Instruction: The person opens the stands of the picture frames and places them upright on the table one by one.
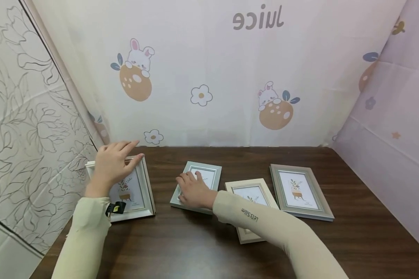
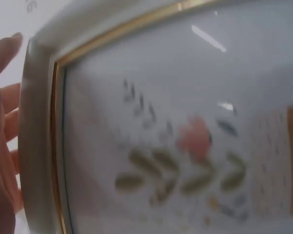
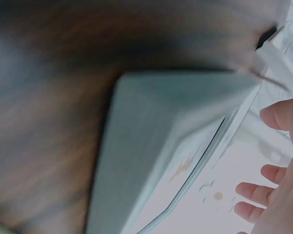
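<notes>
My left hand (image 1: 112, 164) hovers at the upper part of a white picture frame (image 1: 148, 192) on the left, thumb and fingers spread. In the left wrist view, this picture frame (image 2: 39, 146) shows a gold inner edge and a plant print, with my fingers just past its border. My right hand (image 1: 194, 190) is over a blue-grey picture frame (image 1: 205, 166), covering part of its picture. In the right wrist view the fingers (image 3: 256, 192) reach out loosely above that picture frame (image 3: 141, 126), with nothing between them.
A cream picture frame (image 1: 268, 190) lies partly under my right forearm. Farther right is a taupe picture frame (image 1: 320, 190). All are on a dark wood table (image 1: 181, 248), bounded by a printed curtain (image 1: 209, 58) behind and a flower-patterned panel (image 1: 28, 116) at left.
</notes>
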A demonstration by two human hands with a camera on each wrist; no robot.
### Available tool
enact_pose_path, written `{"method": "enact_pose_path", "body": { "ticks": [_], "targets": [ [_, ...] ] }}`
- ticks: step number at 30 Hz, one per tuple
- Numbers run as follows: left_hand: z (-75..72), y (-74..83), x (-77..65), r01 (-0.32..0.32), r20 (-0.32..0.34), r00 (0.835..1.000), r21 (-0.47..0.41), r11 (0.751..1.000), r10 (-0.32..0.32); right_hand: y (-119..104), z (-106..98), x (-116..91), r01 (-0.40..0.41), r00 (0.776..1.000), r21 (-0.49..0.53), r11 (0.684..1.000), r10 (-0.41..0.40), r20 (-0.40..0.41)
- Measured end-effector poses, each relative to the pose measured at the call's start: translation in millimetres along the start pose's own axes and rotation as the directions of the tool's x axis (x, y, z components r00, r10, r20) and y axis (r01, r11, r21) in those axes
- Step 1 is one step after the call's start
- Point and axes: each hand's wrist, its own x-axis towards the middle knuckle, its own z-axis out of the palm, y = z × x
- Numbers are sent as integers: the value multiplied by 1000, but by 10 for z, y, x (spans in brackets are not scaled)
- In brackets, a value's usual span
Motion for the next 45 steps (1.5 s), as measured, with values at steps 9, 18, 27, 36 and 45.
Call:
{"method": "enact_pose_path", "body": {
  "ticks": [9,18,27,36,45],
  "targets": [
    [52,249,231,58,238,969,51,997,-68,442,6,-133,-75,997,50,996,75,4],
    [156,517,554,31,253,966,88,996,-52,848,7,-208,-132,991,85,988,132,0],
    [388,835,816,-21,364,931,99,995,-17,1235,-40,-363,-180,981,138,974,189,-52],
    [696,1081,922,-43,373,927,30,999,29,1584,-32,-512,-272,957,183,945,285,-53],
    [888,1284,958,-76,427,902,20,997,60,1793,-82,-660,-332,937,227,916,348,-34]
  ]
}}
